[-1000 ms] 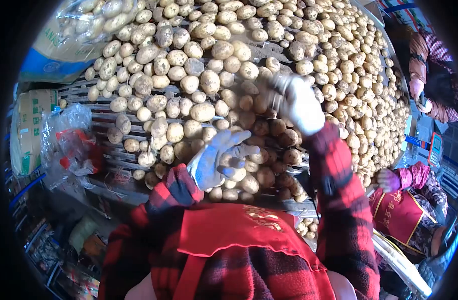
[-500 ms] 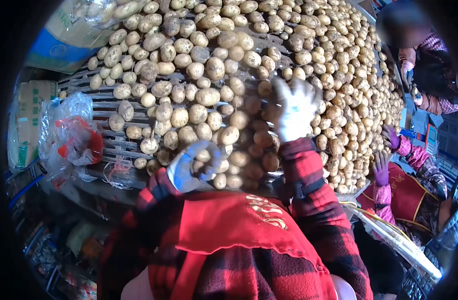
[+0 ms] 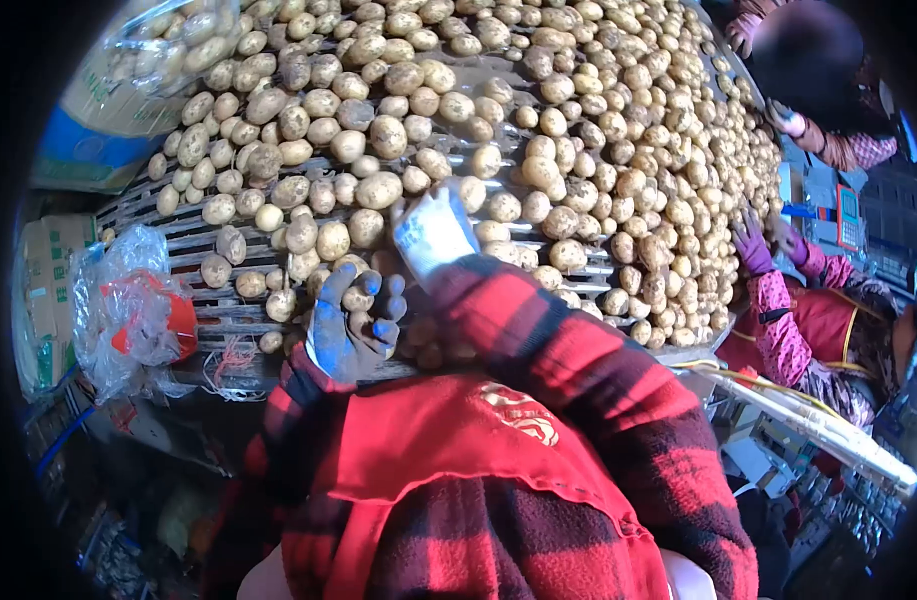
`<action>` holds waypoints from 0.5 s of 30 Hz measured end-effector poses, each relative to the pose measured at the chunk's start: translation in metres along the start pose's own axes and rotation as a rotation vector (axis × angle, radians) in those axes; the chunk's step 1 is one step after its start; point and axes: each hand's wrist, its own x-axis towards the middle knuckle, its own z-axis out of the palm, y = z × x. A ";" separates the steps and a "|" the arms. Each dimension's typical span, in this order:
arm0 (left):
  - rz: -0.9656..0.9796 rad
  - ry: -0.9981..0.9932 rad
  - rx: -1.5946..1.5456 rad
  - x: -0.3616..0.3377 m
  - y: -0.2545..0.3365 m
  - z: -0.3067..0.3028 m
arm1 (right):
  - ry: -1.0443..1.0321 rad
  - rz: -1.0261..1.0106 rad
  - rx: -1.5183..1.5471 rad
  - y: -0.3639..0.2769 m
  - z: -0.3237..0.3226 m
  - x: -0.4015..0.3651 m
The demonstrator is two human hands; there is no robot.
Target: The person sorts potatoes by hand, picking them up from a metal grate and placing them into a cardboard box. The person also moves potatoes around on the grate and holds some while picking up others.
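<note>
Many potatoes (image 3: 378, 190) lie loose on a slatted table (image 3: 210, 318). At the near edge, my left hand (image 3: 350, 325), in a grey and blue glove, has its fingers curled upward and apart, with potatoes right beside and behind the fingers; whether it grips one is unclear. Just right of and above it is my right hand (image 3: 433, 232), in a white glove, back of the hand up, over the potatoes. Its fingers are mostly hidden behind the hand and blurred.
Plastic bags and a red basket (image 3: 158, 320) are at the left, by cardboard boxes (image 3: 53, 290). Co-workers' gloved hands (image 3: 753, 245) touch the pile's right edge. A white rail (image 3: 818, 425) runs at the lower right.
My right hand has moved left, from the middle of the potatoes to beside my left hand. My left hand has shifted slightly left and turned. Slats now show where potatoes and my right arm were.
</note>
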 end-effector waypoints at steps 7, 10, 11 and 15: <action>0.107 -0.031 -0.008 0.009 -0.005 0.033 | 0.287 0.152 0.507 0.048 0.000 -0.016; 0.186 -0.168 -0.041 0.028 -0.009 0.017 | 0.313 0.119 0.489 0.056 -0.037 -0.048; 0.180 -0.176 -0.048 0.033 -0.008 0.017 | 0.307 0.074 0.553 0.055 -0.046 -0.058; 0.085 -0.194 -0.103 0.049 -0.003 0.048 | 0.512 0.193 0.610 0.111 -0.032 -0.025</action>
